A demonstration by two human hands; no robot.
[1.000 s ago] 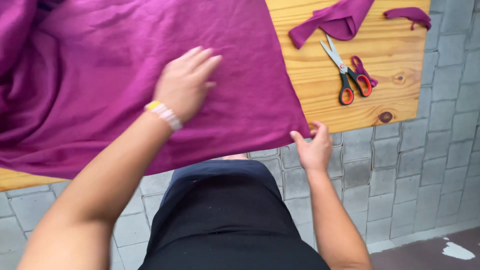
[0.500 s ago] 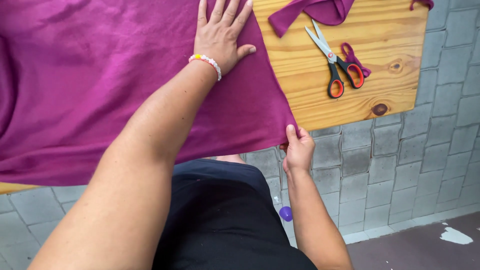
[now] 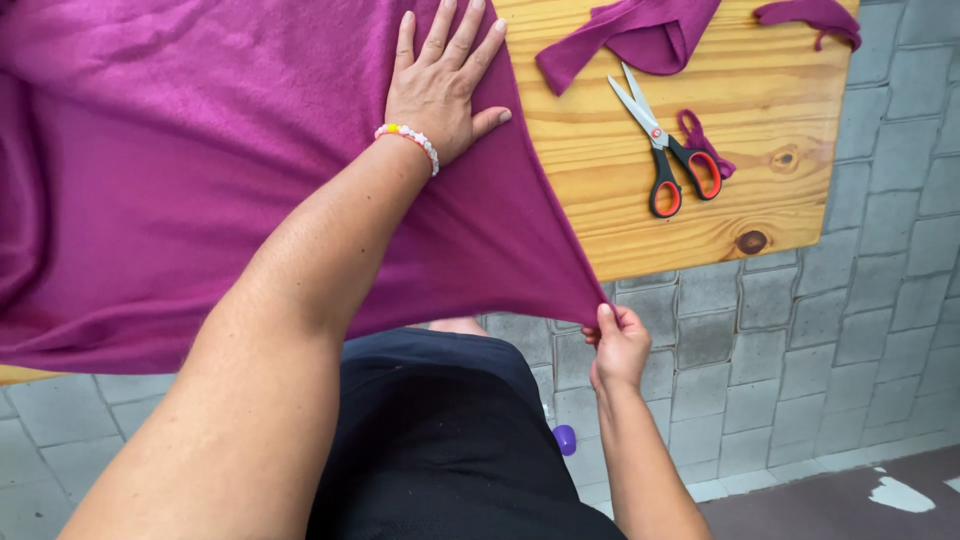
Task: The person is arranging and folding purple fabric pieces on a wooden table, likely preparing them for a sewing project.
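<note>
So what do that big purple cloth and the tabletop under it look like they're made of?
The purple cloth looks like a soft knit or fleece: matte, slightly fuzzy, stretching taut where the right hand pulls its corner. The tabletop appears to be pale varnished wood, with visible grain and dark knots.

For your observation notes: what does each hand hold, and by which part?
Right hand pinches the cloth by its near corner; left hand only presses flat on it.

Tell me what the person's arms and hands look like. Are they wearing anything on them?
Both arms are bare, with no sleeves and no gloves. The left hand has a beaded bracelet around its wrist, made of small white and pink beads with one yellow bead. The right hand shows no bracelet and no watch. No rings show on either hand.
</note>
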